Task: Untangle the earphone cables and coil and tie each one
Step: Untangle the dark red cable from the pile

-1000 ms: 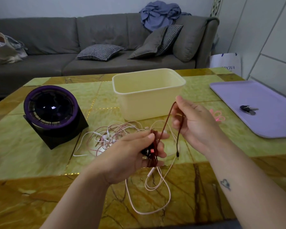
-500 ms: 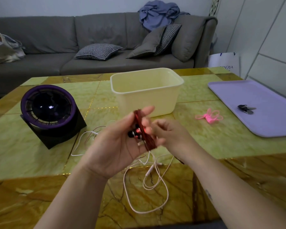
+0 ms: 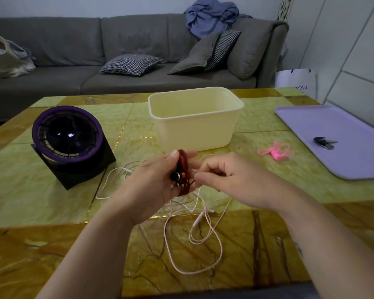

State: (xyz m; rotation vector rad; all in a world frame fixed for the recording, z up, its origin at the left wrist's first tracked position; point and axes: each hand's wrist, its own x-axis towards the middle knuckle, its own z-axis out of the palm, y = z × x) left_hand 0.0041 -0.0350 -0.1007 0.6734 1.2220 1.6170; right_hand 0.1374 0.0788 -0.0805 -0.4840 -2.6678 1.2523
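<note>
Okay, left hand [image 3: 151, 186] has its grip closed on the red earphone coil [image 3: 183, 162], thumb pressing it against the fingers, held just in front of the cream tub [image 3: 194, 126]. Right hand [image 3: 233, 180] has its grip pinched tight on the coil's near edge, fingers curled. Pale pink earphone cable [image 3: 218, 249] lies loose on the tabletop [image 3: 52, 201], in front of the tub, under both hands.

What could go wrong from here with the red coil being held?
The dark red coiled earphone cable sits across the fingers of the left hand; it may spring loose before the right hand ties it. The loose pale pink cable lies beneath both hands, so a loop might snag in the wrap.
</note>
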